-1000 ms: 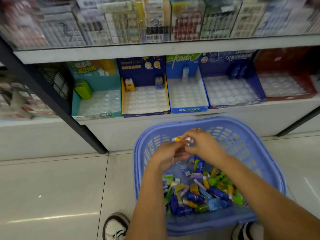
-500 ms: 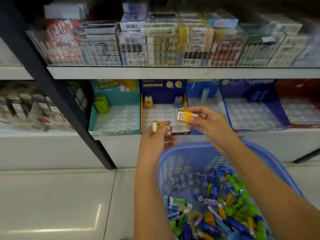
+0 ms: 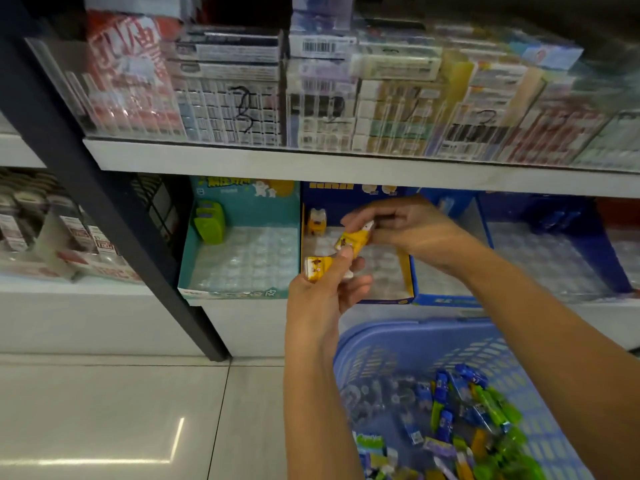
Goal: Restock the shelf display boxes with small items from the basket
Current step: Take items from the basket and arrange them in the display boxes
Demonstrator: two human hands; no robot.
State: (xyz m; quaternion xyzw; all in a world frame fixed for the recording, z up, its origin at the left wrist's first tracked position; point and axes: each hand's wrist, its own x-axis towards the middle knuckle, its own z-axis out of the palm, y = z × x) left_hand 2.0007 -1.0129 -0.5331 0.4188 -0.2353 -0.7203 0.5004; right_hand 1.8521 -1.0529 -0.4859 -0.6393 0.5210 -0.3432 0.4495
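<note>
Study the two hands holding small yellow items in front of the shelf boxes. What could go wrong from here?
1. The left hand holds its small yellow plastic item seemingly past the rim of the blue plastic basket; a slip would likely land it on the pale tiled floor.
2. The right hand, pinching a second yellow item, is close to the upright yellow figure in the navy cardboard box and might knock it over.

A yellow item (image 3: pixel 317 268) with dark print is showing on the left, and a second yellow item (image 3: pixel 353 241) with a white tip is showing just right of it. The near basket (image 3: pixel 398 341) is showing a periwinkle-blue lattice, its pieces (image 3: pixel 478 410) blue, green and yellow. Farther off, a teal box (image 3: pixel 242 209) and a navy box (image 3: pixel 325 199) are showing.
</note>
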